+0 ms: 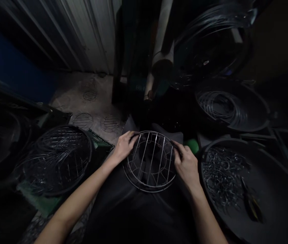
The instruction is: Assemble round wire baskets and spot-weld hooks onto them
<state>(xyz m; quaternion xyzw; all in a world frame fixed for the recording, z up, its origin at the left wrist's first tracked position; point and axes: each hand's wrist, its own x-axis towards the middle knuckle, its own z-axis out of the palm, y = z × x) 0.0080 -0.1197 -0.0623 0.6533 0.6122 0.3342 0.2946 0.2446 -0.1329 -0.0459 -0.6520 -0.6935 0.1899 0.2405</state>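
Over my lap, a round wire rack [154,162] with straight parallel bars and curved wire loops under them is held between both hands. My left hand [125,146] grips the ring at its upper left, thumb and fingers closed on the wire. At the upper right side of the ring, my right hand [185,161] is closed on it too. Dark cloth [144,210] covers my lap beneath the rack. A green round object [192,146] shows just behind my right hand.
On the right, a large basin [273,189] holds many small bent wire pieces [222,173] and pliers [252,203]. Behind it another basin holds coiled wire [220,105]. At left stands a tub [89,152] of wires and racks. Round wire grids [111,122] lie on the floor.
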